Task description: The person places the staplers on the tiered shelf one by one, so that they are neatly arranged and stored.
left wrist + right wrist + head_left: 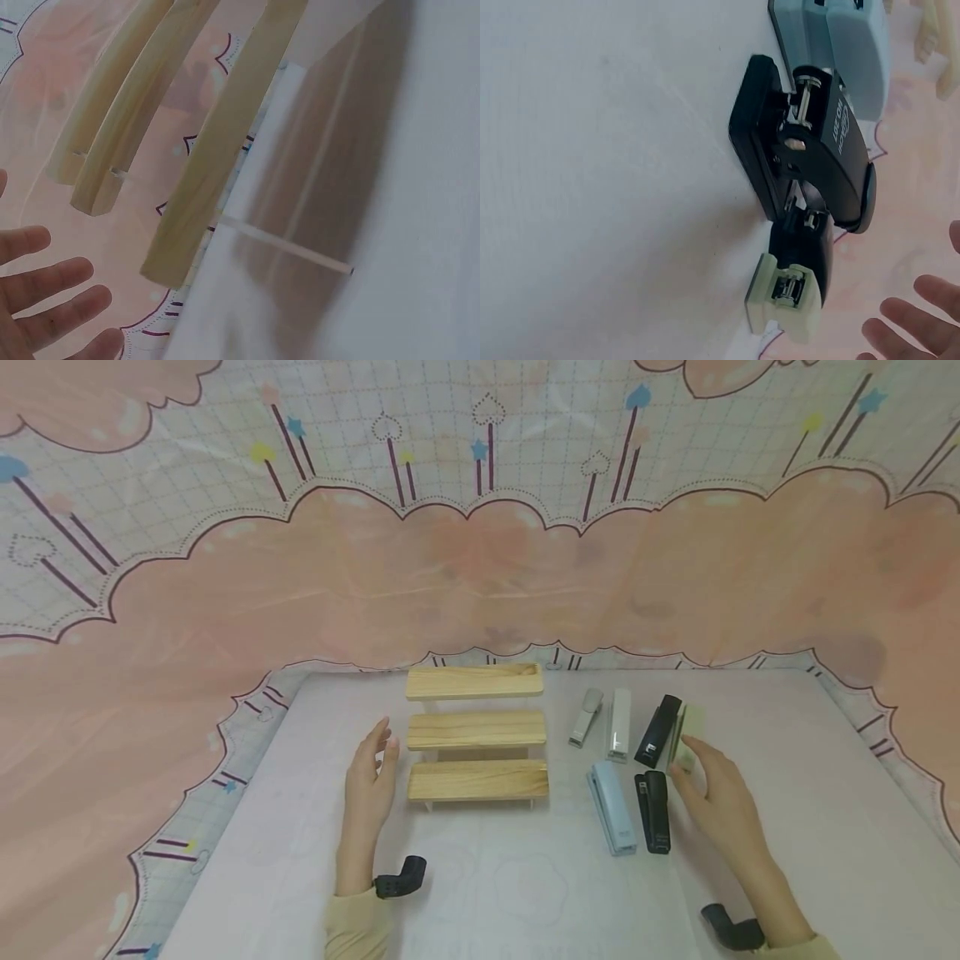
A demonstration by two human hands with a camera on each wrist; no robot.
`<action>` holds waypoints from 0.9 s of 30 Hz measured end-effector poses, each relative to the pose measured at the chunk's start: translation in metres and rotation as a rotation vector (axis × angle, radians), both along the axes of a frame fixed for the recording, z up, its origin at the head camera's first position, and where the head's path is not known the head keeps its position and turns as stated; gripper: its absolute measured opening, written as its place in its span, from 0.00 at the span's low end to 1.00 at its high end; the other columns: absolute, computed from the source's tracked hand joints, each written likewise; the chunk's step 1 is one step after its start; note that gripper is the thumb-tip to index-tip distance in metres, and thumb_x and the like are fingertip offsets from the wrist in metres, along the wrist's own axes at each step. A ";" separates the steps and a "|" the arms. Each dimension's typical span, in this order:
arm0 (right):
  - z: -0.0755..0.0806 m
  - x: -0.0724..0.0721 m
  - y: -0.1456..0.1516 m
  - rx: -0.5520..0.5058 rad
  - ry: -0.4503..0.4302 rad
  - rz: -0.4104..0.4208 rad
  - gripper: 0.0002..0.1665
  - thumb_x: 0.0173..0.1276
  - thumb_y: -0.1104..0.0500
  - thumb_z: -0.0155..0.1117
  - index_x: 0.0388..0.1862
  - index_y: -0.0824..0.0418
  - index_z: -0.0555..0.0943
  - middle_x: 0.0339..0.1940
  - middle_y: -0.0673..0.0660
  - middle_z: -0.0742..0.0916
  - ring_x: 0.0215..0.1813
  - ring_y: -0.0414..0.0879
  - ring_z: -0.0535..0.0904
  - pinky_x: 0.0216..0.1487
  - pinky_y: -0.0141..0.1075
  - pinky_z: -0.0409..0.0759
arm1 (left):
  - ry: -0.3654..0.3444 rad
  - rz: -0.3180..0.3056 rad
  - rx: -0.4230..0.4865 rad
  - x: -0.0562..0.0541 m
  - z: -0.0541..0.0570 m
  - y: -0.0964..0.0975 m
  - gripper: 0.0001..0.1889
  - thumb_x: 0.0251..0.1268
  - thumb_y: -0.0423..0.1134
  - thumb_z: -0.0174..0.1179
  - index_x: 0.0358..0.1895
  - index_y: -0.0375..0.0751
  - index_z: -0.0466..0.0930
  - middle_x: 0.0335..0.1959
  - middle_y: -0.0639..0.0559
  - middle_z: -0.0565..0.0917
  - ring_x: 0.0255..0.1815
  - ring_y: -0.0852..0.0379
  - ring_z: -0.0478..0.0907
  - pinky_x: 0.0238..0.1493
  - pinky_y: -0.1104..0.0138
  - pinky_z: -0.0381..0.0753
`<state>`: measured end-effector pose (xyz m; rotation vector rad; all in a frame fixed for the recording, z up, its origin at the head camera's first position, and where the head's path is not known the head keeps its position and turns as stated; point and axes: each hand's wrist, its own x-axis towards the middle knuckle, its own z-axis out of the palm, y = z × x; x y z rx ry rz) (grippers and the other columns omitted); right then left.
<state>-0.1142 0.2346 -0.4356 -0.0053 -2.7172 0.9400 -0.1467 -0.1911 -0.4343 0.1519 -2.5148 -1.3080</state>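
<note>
My left hand (367, 781) is held just left of a three-tier wooden display stand (477, 729), its fingers extended and holding nothing. The left wrist view shows those fingers spread beside the ends of the stand's planks (217, 157). On the right, my right hand (716, 789) reaches to a pale green stapler (692, 722), thumb and fingertips overlapping its near end in the head view. In the right wrist view the fingers (915, 326) look spread and apart from the green stapler (802, 311). A black stapler (657, 814) stands close to the thumb.
Another black stapler (658, 731) stands against the green one's left side. Further left are a light blue stapler (611, 808), a white stapler (619, 725) and a small grey stapler (587, 717). A patterned cloth (480, 577) hangs behind the white table (480, 893).
</note>
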 end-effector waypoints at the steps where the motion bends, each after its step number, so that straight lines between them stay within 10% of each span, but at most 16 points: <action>1: 0.000 0.000 0.000 -0.003 -0.005 0.002 0.32 0.74 0.49 0.52 0.71 0.64 0.64 0.67 0.72 0.71 0.66 0.72 0.65 0.59 0.67 0.64 | -0.008 0.007 0.014 0.000 -0.001 0.001 0.26 0.75 0.49 0.44 0.71 0.43 0.63 0.64 0.38 0.73 0.64 0.42 0.70 0.61 0.47 0.71; 27: -0.015 0.006 -0.011 -0.026 -0.124 0.067 0.34 0.69 0.57 0.59 0.69 0.69 0.63 0.59 0.75 0.77 0.57 0.70 0.76 0.53 0.59 0.77 | -0.087 0.077 0.231 0.001 -0.031 0.006 0.24 0.74 0.48 0.47 0.69 0.46 0.66 0.58 0.39 0.77 0.53 0.44 0.78 0.50 0.55 0.79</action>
